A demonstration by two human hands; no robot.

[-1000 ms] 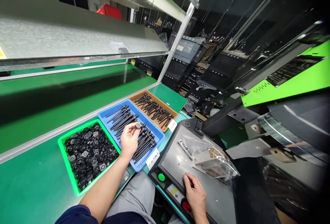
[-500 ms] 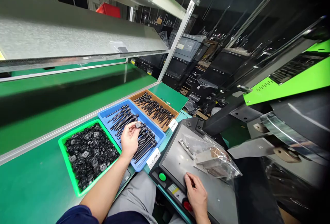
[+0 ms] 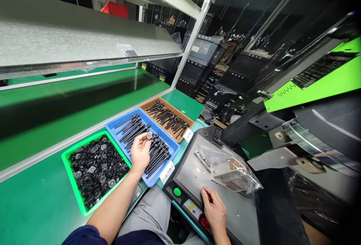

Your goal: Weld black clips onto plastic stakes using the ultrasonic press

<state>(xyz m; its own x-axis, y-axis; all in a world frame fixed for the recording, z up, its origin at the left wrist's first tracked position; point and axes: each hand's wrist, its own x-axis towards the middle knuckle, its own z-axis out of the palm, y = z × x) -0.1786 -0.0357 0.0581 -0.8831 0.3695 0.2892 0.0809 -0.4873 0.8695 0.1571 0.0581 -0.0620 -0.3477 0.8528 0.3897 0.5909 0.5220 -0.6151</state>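
My left hand [image 3: 141, 154] is closed in a pinch on a small black square part [image 3: 149, 136] with a ring-shaped centre, held above the blue tray [image 3: 115, 124]. Long dark rods with thick heads [image 3: 158, 154] lie in rows in that tray, partly covered by the hand. The green tray [image 3: 73, 185], left of my forearm, is heaped with similar black square parts [image 3: 98, 166]. My right hand [image 3: 214, 209] rests on the grey metal plate [image 3: 194, 177] of a machine, fingers curled toward the thumb; whatever is between them is hidden.
A brown tray [image 3: 189, 121] of shorter dark screw-like pieces stands behind the blue one. On the machine are a green button [image 3: 177, 192], a red button [image 3: 203, 221] and a plastic-wrapped metal block [image 3: 232, 173]. A bright green machine panel [image 3: 316, 81] juts in at right.
The view has shifted very slightly. Both hands keep nearly the same places, with the small black square part still pinched in my left hand.
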